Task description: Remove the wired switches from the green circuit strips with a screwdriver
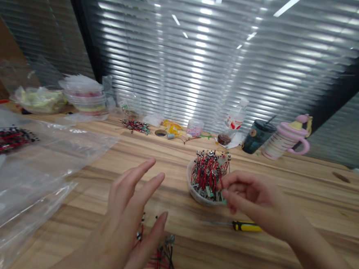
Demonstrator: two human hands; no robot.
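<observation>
A clear round bowl [194,191] stands on the wooden table, packed with red and black wired parts [207,171] that have small green boards. At its right edge, my right hand [249,194] has thumb and fingers pinched together around a thin dark wire, partly hidden by the fingers. My left hand [134,213] hovers left of the bowl, fingers apart and holding nothing. Under and beside it lies a loose group of red and black wired parts [167,256], partly covered by the hand. A yellow and black screwdriver [247,226] rests below my right hand.
Plastic bags with more wired parts [7,141] lie at left. Along the back are stacked plastic containers [85,97], a wire pile [135,126], a small tub [195,128], a bottle [235,120], a dark cup [257,136] and a pink mug [279,141]. Blinds rise behind.
</observation>
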